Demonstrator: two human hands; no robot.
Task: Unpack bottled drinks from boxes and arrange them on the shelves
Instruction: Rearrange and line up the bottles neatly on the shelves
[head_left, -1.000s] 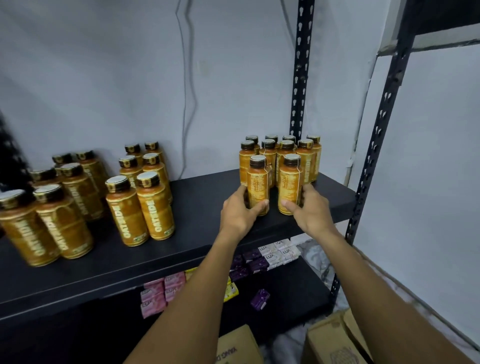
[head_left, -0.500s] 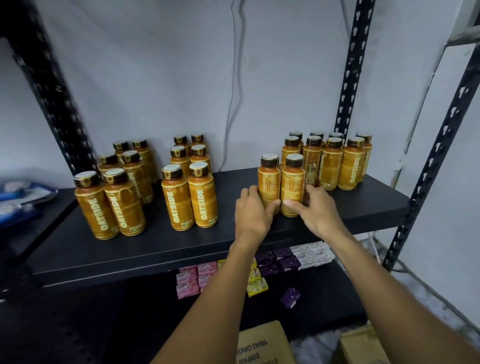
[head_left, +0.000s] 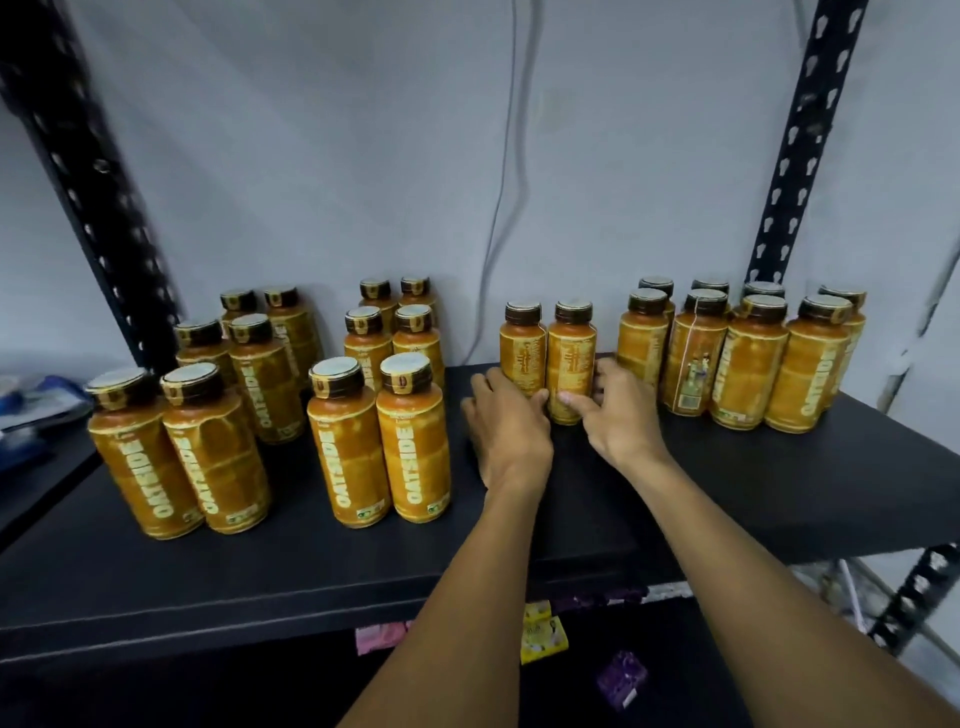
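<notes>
Both bottles stand farther left now. Low down, left grip and right grip each clasp one: stiff, smooth, likely heavy.

Shelf carries four bottle clusters in row. Far-left cluster beside left upright; second cluster to its right, apart. Pair of bottles mid-shelf, toward rear, side by side; left hand on its left flank, right hand on its right. Right cluster past gap, before right upright. Cable on wall behind pair. Small packets on lower shelf beneath.
</notes>
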